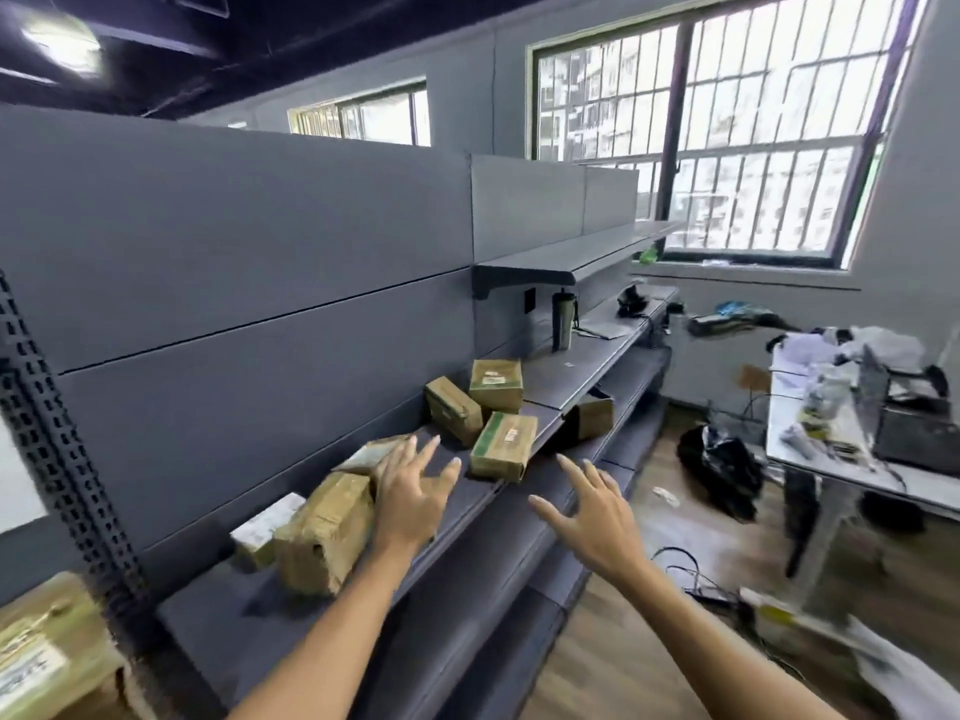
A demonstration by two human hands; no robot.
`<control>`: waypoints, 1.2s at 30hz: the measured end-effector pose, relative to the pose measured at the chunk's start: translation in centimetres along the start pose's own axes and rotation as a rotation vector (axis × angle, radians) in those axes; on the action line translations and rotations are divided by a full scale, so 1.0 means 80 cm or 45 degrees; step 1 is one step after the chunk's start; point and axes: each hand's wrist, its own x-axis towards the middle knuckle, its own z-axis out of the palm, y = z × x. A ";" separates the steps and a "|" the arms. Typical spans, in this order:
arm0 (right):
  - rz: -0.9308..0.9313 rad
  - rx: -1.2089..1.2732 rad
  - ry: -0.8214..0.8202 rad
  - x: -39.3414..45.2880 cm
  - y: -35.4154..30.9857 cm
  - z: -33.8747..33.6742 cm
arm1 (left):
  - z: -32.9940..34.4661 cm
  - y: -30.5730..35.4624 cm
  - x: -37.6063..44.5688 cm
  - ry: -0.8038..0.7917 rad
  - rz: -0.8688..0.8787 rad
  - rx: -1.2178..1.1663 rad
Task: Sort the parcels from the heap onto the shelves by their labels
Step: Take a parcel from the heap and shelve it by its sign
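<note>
grey shelf [582,376] — brown parcels [496,384] | dark tumbler [563,319] — upright

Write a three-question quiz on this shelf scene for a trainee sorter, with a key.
1. True or false: the left hand grips a parcel.
2. Which stands on the shelf beyond the parcels? A) a dark tumbler B) a red bucket C) a potted plant
3. Fill in: the green-taped parcel nearest the hands sits at the shelf's ____ edge.

Key
1. False: both it and the right hand are spread open and hold nothing.
2. A: the dark tumbler stands upright, farther along than the parcels.
3. Front: it leans at the front edge, with two more green-taped parcels behind it.
</note>
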 end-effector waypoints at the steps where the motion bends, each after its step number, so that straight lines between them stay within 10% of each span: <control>1: 0.033 0.002 0.004 0.004 0.027 -0.009 | 0.029 0.011 0.003 -0.042 0.001 -0.022; 36: -0.032 0.308 -0.511 0.567 0.264 0.131 | 0.346 -0.059 0.442 0.210 -0.467 -0.134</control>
